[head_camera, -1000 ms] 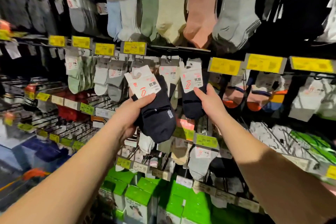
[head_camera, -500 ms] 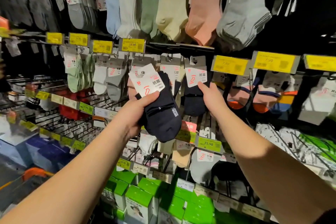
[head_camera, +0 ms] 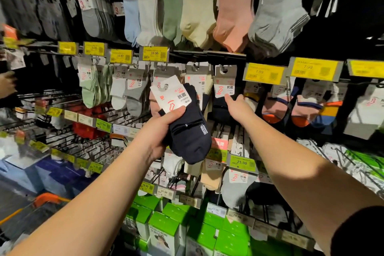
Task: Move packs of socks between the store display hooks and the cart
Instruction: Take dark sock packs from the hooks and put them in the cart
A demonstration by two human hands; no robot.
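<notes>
My L hand (head_camera: 164, 131) grips a navy sock pack (head_camera: 188, 131) mid-frame, thumb clamped across the bottom edge of its white card (head_camera: 171, 97), fingers wrapped behind the fabric. Pack is off the hooks, tilted w/ card toward 11 o'clock and toe hanging toward 5 o'clock.

R hand (head_camera: 239, 107) is up at 1 o'clock from that pack, pinching the lower edge of a hanging navy pack (head_camera: 224, 87), which is on its hook (head_camera: 224, 68); fingers hidden behind the pack, so can't tell how far they curl.

Yellow price tags (head_camera: 154, 53) run along the rail at 12 o'clock, pastel socks (head_camera: 199, 16) above them. Green boxes (head_camera: 166, 226) sit at 6 o'clock. Orange cart handle (head_camera: 44, 198) shows at 8 o'clock, low left, well apart from both hands.
</notes>
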